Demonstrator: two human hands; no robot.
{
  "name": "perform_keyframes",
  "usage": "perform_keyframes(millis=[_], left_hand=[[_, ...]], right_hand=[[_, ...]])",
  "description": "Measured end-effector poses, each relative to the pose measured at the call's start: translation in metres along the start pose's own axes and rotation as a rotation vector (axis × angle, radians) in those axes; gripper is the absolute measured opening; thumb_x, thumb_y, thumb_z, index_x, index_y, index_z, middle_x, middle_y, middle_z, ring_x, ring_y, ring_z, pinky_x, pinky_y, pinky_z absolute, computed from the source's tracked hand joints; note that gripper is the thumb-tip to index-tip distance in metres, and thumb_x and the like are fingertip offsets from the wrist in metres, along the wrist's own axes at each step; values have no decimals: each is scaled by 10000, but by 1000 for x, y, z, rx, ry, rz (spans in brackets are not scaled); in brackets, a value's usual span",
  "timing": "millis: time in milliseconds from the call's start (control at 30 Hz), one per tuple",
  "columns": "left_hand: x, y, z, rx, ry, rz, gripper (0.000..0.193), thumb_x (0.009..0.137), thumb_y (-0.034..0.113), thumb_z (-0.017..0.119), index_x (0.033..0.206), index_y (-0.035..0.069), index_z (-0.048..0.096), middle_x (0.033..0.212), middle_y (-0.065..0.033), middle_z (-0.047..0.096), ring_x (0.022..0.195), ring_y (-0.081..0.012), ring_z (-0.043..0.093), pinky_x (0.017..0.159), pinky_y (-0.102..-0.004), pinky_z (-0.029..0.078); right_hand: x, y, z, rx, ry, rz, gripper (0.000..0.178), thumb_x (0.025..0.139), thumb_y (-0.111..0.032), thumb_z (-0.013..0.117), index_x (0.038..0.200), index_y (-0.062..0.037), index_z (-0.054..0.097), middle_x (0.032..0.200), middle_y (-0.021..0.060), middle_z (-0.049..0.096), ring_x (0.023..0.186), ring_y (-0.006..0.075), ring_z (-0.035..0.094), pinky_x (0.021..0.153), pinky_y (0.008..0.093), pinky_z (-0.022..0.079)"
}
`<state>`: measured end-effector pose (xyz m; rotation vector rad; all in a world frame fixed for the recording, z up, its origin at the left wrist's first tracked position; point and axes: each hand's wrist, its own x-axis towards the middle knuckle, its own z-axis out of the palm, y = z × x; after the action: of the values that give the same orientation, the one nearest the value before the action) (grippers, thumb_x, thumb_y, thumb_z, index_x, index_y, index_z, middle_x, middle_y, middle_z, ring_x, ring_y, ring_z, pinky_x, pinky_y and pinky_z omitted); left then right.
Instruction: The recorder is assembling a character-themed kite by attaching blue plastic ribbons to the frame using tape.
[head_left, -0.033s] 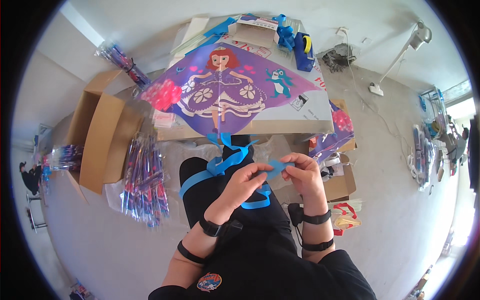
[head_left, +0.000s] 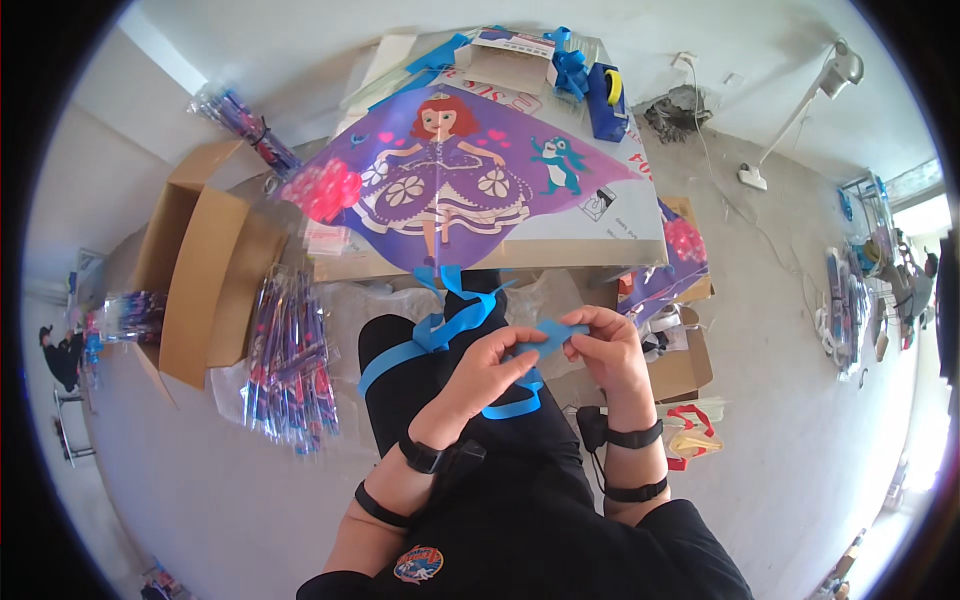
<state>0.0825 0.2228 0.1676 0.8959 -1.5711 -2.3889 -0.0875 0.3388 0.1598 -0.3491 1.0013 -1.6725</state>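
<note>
Blue ribbon runs from the kite's lower tip across my legs and up to my hands. My left hand pinches a stretch of it, thumb and fingers pressed close around the strip. Close by on the right, my right hand grips the same ribbon between thumb and fingertips. A loop of it hangs below the left fingers. In front of me a purple kite, printed with a red-haired figure in a gown, lies spread on the table.
A blue tape dispenser and an open white box stand at the table's back. On the left are a cardboard box and wrapped kites on the floor. To the right lies another open carton. A white lamp-like stand leans far right.
My left thumb has shifted slightly down the ribbon, away from the index finger. The right hand, kite and table items stay where they were.
</note>
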Motion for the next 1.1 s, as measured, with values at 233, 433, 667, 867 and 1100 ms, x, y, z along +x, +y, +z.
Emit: perform_keyframes(millis=[233, 433, 667, 867, 1100], left_hand=[[22, -4, 5, 331, 130, 188, 242, 803, 81, 708, 1020, 11, 628, 810, 21, 587, 721, -43, 525, 643, -198, 433], [39, -9, 4, -25, 130, 5, 197, 891, 170, 644, 1020, 23, 623, 757, 39, 558, 689, -27, 486, 624, -166, 383], [52, -10, 3, -410, 79, -107, 193, 919, 225, 613, 957, 37, 590, 762, 5, 561, 681, -83, 502, 667, -223, 403], [68, -15, 6, -526, 62, -155, 202, 916, 242, 618, 946, 45, 587, 785, -11, 565, 694, -103, 507, 674, -239, 409], [86, -28, 12, -411, 76, -153, 241, 941, 271, 574, 984, 36, 603, 810, -10, 578, 728, -97, 518, 697, -239, 416]], right_hand=[[13, -5, -10, -217, 100, -7, 266, 786, 86, 599, 1043, 22, 611, 877, 76, 649, 757, 119, 624, 690, 223, 486], [28, 1, -18, -291, 164, -104, 287, 778, 95, 607, 1045, -8, 591, 873, 36, 623, 801, 115, 615, 698, 220, 485], [48, 20, -39, -124, 114, -161, 284, 813, 33, 650, 1078, -16, 561, 971, 37, 591, 864, 103, 573, 717, 211, 461], [61, 29, -49, 192, 176, -62, 316, 846, -19, 631, 1152, -7, 554, 1011, 58, 606, 847, 119, 573, 712, 230, 456], [65, 38, -59, 169, 182, -106, 160, 862, -47, 625, 1020, -22, 639, 1001, 73, 644, 876, 150, 587, 774, 298, 456]])
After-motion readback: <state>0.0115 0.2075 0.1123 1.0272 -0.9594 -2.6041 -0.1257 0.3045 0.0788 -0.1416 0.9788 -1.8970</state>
